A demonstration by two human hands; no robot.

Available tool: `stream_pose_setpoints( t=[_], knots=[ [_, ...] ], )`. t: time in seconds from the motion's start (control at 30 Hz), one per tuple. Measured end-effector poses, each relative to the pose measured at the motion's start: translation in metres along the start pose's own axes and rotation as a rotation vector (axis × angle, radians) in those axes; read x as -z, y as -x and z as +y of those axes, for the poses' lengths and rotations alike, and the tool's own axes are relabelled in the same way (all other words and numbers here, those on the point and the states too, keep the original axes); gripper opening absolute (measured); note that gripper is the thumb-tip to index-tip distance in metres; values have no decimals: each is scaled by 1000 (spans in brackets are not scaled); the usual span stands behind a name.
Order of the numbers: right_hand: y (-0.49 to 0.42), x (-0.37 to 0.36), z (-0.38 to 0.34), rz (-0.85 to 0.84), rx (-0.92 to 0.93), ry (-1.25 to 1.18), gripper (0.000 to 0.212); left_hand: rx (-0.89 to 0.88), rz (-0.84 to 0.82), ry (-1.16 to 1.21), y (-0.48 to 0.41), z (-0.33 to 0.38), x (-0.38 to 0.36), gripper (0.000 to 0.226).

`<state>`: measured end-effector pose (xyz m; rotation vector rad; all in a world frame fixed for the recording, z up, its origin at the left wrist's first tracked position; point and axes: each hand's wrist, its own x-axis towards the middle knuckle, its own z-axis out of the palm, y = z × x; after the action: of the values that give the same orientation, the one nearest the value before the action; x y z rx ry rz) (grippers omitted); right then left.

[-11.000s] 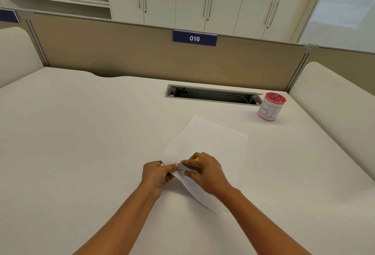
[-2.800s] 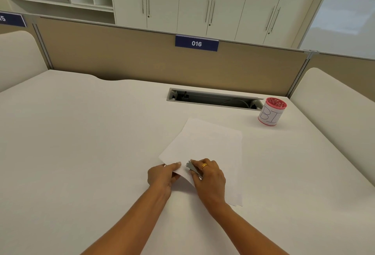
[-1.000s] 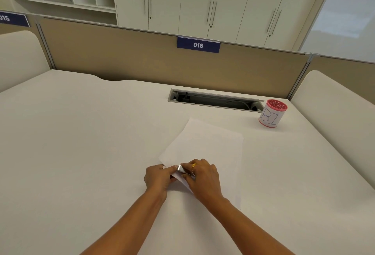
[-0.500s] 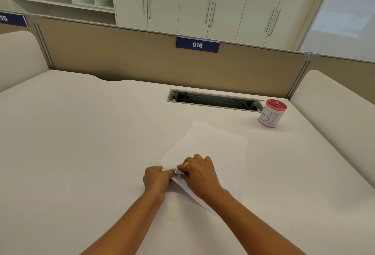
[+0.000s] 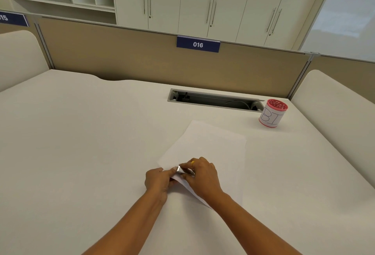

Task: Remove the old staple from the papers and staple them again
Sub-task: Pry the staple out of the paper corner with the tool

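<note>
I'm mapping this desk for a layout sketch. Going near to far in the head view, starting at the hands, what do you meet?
The two hands, left hand and right hand, working a small silver metal tool at the corner of the white papers → red-rimmed white cylindrical pot → grey recessed cable slot → tan partition with the blue 016 label → white cabinets.

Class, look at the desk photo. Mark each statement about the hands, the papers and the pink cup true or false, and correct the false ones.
1. The right hand holds a small metal tool. True.
2. The left hand rests away from the papers. False: it pinches their near corner.
3. The pink cup stands on the papers. False: it stands apart, at the desk's far right.
4. The right hand wears a gold ring. True.
5. The partition sign reads 016. True.
</note>
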<state>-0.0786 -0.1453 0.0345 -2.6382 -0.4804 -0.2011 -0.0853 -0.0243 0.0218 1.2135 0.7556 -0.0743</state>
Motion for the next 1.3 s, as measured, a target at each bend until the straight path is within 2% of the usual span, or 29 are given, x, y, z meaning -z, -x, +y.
stream_pose_setpoints(
  t=[0.03,0.13,0.23,0.33,0.43,0.47,0.57,0.7,0.77,0.9,1.0,1.1,1.23,1.3],
  knots=[
    [0,0,0,6,4,-3,30,20,5,3,1,0,0,26],
    [1,0,-1,40,63,22,32,42,32,21,0,1,-1,23],
    [4,-2,-8,184,133,69,53,40,73,0,0,2,-2,17],
    [5,-6,-11,289,141,166,39,39,116,-28,1,1,-3,17],
    [6,-10,-10,338,163,243,46,24,142,-59,1,2,-3,16],
    [7,-11,-11,338,174,266,47,26,142,-69,1,1,-3,17],
    [8,-16,-9,344,243,311,23,39,142,-86,1,1,-3,21],
    [10,-20,-6,358,291,293,20,48,159,-90,3,2,-3,18],
    [12,-23,-6,376,338,305,5,39,164,-71,5,4,-4,15],
    [21,-34,-17,366,377,368,27,-15,138,-21,8,15,-13,20],
    [19,-34,-20,356,353,377,30,-58,142,-25,9,22,-17,19],
    [17,-32,-18,346,345,362,31,-75,142,-30,6,20,-17,29],
    [17,-33,-17,369,365,358,32,-72,128,-23,6,19,-17,20],
    [17,-32,-17,377,378,354,32,-76,117,-21,4,17,-16,26]
  ],
)
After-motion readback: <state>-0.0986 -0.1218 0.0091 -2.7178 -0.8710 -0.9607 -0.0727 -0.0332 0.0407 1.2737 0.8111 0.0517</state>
